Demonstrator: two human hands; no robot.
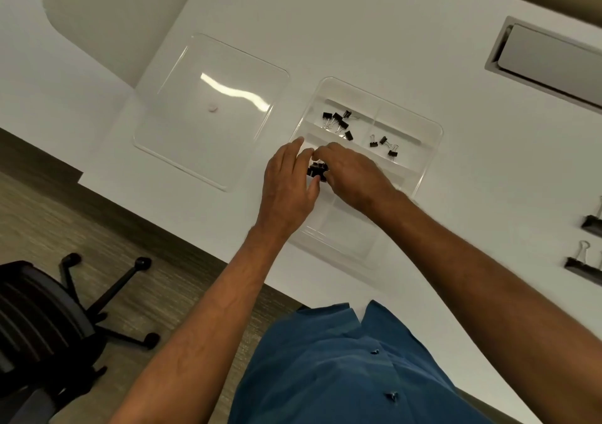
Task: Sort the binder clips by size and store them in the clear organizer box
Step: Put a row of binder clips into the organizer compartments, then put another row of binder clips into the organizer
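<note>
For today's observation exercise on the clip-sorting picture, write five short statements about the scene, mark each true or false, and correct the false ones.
1. The clear lid lies on the table beside the organizer box. True.
2. Both hands are over the box, with black clips between them. True.
3. Every compartment of the box holds clips. False: the near compartments show none.
4. The large binder clips are already in the box. False: they lie on the table at the right edge, outside it.
5. The smallest clips share a compartment with the medium clips. False: a divider separates them.
</note>
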